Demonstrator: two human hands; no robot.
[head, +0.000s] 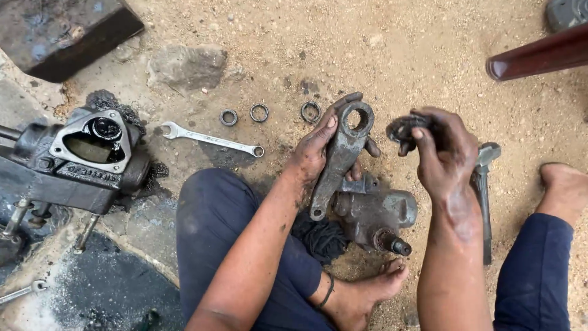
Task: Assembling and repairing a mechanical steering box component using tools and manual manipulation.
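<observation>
A grey gear housing (375, 214) lies on the sand at six o'clock of both hands. The left hand (318, 147) grips a metal lever arm (339, 160) upright. At three o'clock, the right hand (444, 153) pinches a dark ring (401, 130).

The wrench (211, 140) lies left of the metal arm (339, 160); three rings (259, 113) lie behind the wrench.
</observation>
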